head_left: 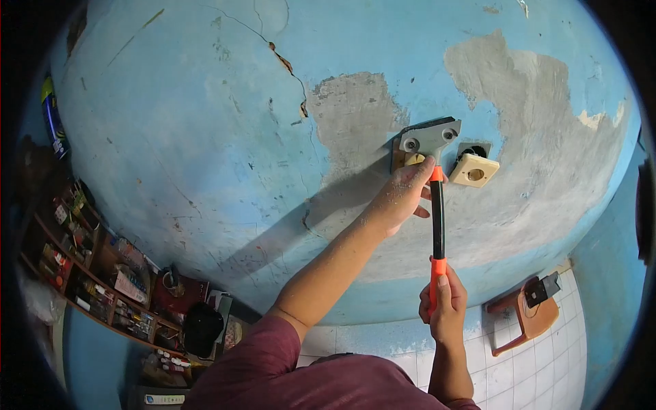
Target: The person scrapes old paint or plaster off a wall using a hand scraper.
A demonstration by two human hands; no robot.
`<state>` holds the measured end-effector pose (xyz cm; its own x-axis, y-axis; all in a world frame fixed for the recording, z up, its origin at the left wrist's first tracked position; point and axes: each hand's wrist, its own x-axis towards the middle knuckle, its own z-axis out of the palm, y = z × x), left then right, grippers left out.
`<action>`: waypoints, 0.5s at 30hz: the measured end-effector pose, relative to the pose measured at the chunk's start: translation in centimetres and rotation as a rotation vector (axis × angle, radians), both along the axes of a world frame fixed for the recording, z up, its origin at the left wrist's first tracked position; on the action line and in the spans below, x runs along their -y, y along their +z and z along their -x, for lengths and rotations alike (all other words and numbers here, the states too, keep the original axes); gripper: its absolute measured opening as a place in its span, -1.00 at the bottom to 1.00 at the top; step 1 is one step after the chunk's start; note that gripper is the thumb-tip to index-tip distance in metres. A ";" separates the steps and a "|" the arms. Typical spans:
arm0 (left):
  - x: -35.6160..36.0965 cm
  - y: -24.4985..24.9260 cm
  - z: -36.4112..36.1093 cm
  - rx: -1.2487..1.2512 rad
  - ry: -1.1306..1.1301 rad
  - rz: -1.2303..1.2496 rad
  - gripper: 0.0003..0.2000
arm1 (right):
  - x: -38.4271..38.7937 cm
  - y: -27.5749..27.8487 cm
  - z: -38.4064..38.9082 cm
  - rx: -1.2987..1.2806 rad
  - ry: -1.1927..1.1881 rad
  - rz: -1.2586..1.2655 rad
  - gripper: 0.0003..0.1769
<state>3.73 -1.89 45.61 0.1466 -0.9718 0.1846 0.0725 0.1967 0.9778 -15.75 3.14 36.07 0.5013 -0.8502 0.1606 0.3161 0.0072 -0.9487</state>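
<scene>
A long-handled scraper (439,215) with a wide grey head lies up against the blue wall (198,137), its blade edge at the top touching or close to the paint. My left hand (410,195) is at the scraper's neck, thumb pressed on it just below the head, with some fingers showing behind the handle. Lower down, my right hand (447,301) is wrapped round the orange end of the handle. Right of the head, a cream socket plate (475,171) hangs tilted below an open wall box. Bare grey patches (355,113) show where paint is gone.
At the lower left stands a wooden shelf (102,301) full of small items. An orange plastic stool (529,318) with a dark object on it is on the white tiled floor (502,372) at the lower right. A crack (283,63) runs down the wall.
</scene>
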 end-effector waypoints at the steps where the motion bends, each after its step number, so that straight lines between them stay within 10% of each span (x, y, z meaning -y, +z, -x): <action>1: 0.2 -0.2 0.0 0.004 -0.021 -0.002 -0.45 | -0.1 0.0 0.1 -0.013 -0.014 -0.027 -0.50; 15: 0.9 -0.3 -0.8 -0.045 -0.125 0.062 -0.47 | -2.1 3.1 -0.7 -0.084 -0.050 -0.097 -0.49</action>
<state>4.51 -2.76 45.34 0.0348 -0.9700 0.2405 0.1435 0.2430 0.9593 -15.06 5.21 39.16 0.4661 -0.8840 0.0361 0.2380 0.0861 -0.9674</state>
